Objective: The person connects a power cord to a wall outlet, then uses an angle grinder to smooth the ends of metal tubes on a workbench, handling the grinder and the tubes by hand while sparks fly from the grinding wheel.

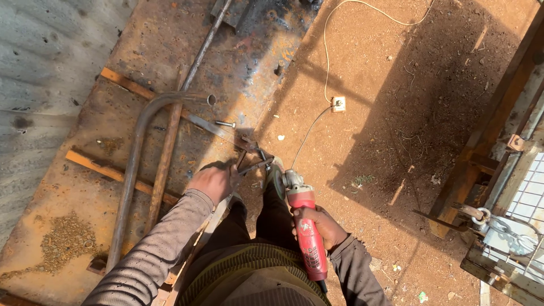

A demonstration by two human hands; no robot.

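two hands work: right hand (322, 226) fingers wrapped around a red angle grinder (305, 226); left hand (212, 182) fingers pressed on a small metal bracket (253, 160).

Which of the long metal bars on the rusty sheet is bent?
The grey round pipe: it curves over at the top, open end pointing right. The rusty bar beside it and thin rod run straight.

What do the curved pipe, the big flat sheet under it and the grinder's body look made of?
Curved pipe: steel by the look, dull grey-brown with surface rust, hollow at its open end.
Flat sheet: probably steel plate, matte orange-brown rust with dark scorched patches.
Grinder, held in the right hand: red glossy body, likely plastic; the head looks bare grey metal.
The left hand steadies a small metal piece.
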